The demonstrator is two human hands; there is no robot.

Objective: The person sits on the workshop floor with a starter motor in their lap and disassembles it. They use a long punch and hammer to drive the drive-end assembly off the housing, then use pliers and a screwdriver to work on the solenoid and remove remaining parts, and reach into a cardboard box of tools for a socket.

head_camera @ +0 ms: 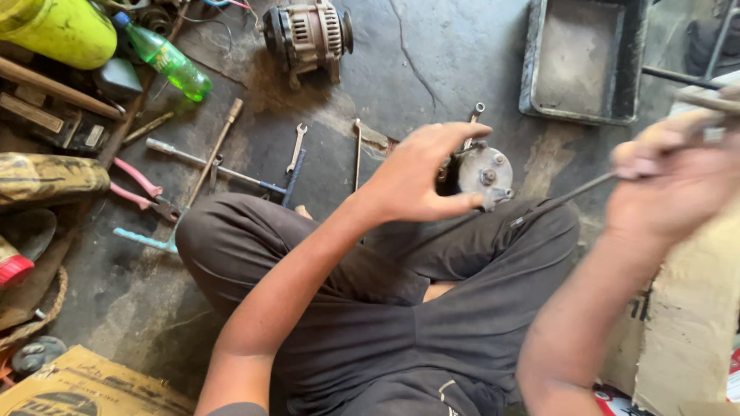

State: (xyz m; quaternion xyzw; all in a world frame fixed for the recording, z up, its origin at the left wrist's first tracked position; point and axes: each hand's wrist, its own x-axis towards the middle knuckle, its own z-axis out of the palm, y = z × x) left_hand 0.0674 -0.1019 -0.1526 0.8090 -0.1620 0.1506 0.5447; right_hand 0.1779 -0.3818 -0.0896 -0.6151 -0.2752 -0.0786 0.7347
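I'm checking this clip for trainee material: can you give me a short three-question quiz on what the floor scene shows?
1. True or false: the right hand grips a long thin metal rod.
2. Which thing lies at the top left of the floor? A) green plastic bottle B) blue bucket C) white cup
3. Fill in: the left hand is spread open beside a round metal ____ resting near the knee.

Key
1. True; the hand is blurred, yet its fingers close round the rod.
2. A; it lies on its side beside a yellow container.
3. Motor part; a second, ribbed one sits farther off on the floor.
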